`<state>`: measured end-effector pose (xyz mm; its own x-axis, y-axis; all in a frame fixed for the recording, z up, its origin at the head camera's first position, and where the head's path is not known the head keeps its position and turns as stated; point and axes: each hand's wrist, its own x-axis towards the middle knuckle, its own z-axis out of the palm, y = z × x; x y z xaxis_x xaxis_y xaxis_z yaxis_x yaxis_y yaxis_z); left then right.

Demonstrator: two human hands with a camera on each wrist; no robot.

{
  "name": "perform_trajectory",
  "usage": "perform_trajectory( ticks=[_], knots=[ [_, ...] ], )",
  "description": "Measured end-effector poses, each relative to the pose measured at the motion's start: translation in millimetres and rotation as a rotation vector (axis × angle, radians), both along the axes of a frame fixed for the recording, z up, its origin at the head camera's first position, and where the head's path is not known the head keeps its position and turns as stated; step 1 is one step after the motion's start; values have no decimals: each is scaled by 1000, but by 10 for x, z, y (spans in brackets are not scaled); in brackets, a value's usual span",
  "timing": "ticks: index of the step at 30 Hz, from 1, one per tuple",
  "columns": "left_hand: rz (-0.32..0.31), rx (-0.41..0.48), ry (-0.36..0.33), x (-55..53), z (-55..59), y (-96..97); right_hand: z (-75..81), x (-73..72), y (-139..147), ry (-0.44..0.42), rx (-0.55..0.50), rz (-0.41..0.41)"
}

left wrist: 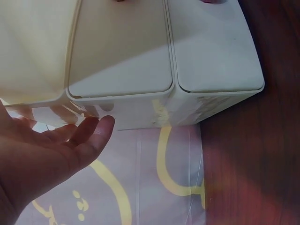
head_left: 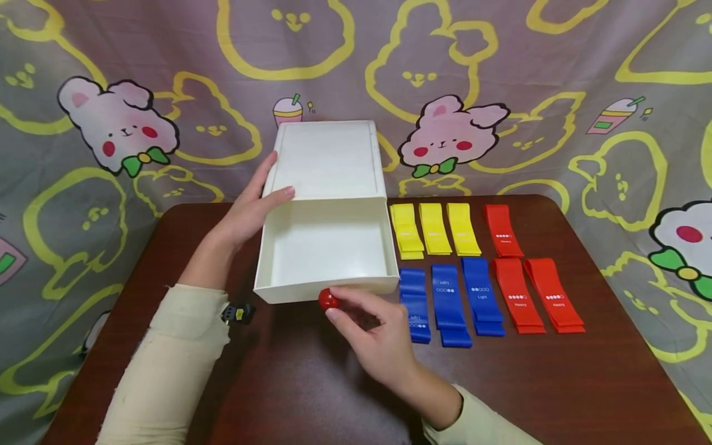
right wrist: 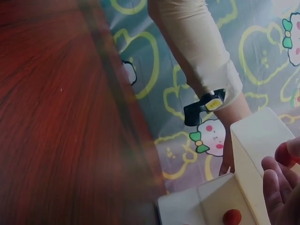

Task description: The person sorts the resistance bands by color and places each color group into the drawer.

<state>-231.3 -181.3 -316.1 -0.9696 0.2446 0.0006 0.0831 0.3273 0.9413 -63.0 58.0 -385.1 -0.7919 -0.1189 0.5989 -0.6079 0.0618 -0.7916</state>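
A white drawer box (head_left: 328, 159) stands at the table's back, its top drawer (head_left: 328, 247) pulled well out with a bare white inside. My left hand (head_left: 253, 207) holds the box by its upper left edge, thumb on top and fingers along the side; the left wrist view shows this hand (left wrist: 56, 154) against the white wall. Between thumb and fingertips, my right hand (head_left: 381, 337) pinches the round red knob (head_left: 329, 300) on the drawer's front. Another red knob (right wrist: 232, 217) shows on a lower drawer in the right wrist view.
Right of the box lie folded bands: yellow bands (head_left: 435, 228) at the back, blue bands (head_left: 452, 304) in front of them, red bands (head_left: 518, 295) farther right. The dark wooden table (head_left: 289, 389) meets a cartoon-patterned curtain (head_left: 334, 68) behind. A black wrist device (head_left: 239, 313) sits at my left cuff.
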Motion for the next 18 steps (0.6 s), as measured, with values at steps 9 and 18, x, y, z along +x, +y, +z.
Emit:
perform_trajectory(
  ticks=[9,18],
  knots=[
    [20,38,0,-9,-28,6,34,32,324,34,60,-38],
    [19,41,16,-21,-66,1,9,-105,880,89,140,-143]
  ],
)
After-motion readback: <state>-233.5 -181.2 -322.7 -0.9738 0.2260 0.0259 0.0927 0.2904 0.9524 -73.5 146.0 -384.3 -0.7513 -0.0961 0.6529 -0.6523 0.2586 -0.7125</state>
